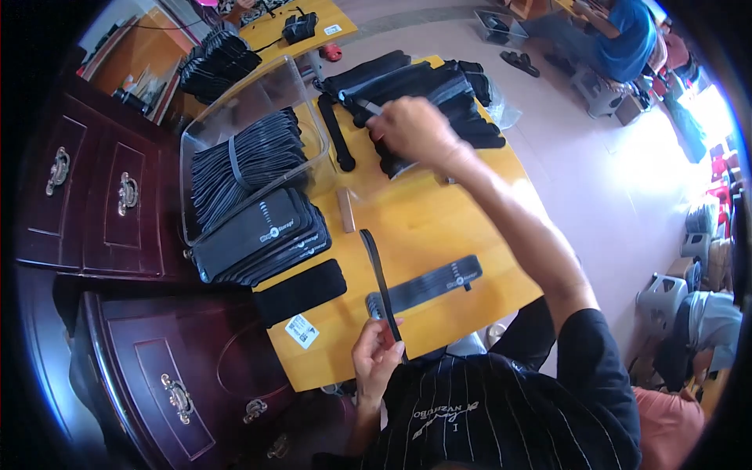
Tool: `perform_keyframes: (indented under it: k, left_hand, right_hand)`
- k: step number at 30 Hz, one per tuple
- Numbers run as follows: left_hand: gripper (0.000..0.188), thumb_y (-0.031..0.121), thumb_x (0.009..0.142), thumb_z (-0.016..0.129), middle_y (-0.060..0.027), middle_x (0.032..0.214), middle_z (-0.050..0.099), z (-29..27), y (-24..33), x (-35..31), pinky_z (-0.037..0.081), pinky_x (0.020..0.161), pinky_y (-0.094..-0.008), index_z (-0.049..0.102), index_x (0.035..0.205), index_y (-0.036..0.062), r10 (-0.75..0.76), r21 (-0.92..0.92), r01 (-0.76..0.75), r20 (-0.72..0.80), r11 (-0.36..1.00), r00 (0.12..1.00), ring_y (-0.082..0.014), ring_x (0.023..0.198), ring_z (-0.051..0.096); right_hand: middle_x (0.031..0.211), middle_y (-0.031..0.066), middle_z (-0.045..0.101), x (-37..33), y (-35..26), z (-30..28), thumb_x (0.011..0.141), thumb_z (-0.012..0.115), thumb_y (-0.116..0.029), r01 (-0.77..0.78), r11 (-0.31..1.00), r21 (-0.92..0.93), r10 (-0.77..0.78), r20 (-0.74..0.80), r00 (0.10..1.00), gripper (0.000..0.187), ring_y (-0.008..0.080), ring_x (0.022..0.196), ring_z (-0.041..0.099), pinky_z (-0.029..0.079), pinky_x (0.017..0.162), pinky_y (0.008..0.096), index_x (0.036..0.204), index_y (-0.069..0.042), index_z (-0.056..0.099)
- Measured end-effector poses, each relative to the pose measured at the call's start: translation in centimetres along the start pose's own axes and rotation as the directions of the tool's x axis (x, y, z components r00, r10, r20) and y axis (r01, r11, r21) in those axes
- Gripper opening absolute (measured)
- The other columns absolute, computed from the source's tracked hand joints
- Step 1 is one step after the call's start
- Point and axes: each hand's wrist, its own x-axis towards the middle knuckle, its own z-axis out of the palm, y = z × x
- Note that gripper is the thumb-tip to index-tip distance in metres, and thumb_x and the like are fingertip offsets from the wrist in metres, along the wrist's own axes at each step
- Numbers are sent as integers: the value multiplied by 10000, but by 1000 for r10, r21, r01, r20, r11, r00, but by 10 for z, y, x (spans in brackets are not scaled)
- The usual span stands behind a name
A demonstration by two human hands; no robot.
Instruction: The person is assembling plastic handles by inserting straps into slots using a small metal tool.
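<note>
My left hand [377,359] pinches the lower end of a narrow black strap [376,266] near the table's front edge; the strap stands up from the fingers, seen nearly edge-on. Behind it a flat black printed fabric piece [431,285] lies on the yellow table. My right hand [411,131] is closed and slightly blurred over a pile of long black fabric pieces [415,82] at the table's far side. A pale, shiny bit [370,107] sticks out past its fingers; its kind is unclear. Beside the pile lies a black strip [337,133].
At left, a clear plastic bin [313,157] holds a banded bundle of black pieces [247,160]. Before it lie printed black pieces [266,227], a plain black piece [301,291], a white label [302,331] and a brown block [345,210]. Dark wooden drawers [110,180] flank the table. People sit at right.
</note>
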Motion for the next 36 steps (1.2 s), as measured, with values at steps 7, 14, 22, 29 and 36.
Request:
perform_keyframes:
  k: [7,14,22,29,36]
  left_hand:
    - [314,-13,770,633,-18,909,509,10,8,30,432,642,-197,623,1084,-13,120,212,-127,44,969,992,-66,722,495]
    - [326,5,770,663,-47,926,547,8,-4,40,444,652,-200,628,1093,-10,134,295,-146,60,944,989,-79,720,524]
    - [347,-15,761,654,-11,901,475,10,-4,51,379,671,-199,615,1106,-23,-6,218,5,2,976,1000,-68,731,456]
    - [340,-23,768,648,-7,888,463,10,-5,53,376,664,-196,614,1107,-14,28,255,-34,27,966,999,-65,723,451]
    - [343,-5,764,664,-23,889,490,9,-7,56,398,650,-198,611,1102,-13,28,253,-36,34,967,999,-69,704,473]
  right_hand:
    - [914,118,689,138,53,-18,855,630,-325,254,845,-470,-228,112,967,245,328,882,653,529,749,426,973,-117,683]
    - [1157,112,648,216,104,26,742,751,-332,314,891,-327,-185,369,911,528,331,1108,584,474,910,447,1234,-210,603]
    - [1216,59,628,226,132,27,724,767,-262,312,867,-388,-154,388,909,578,310,1153,562,470,929,445,1270,-227,580]
    - [1201,72,633,220,153,15,748,757,-247,305,865,-399,-153,370,916,548,316,1137,571,470,931,458,1268,-231,582]
    - [1221,121,619,220,156,20,776,744,-334,347,887,-303,-238,343,909,590,336,1154,558,441,980,449,1311,-184,545]
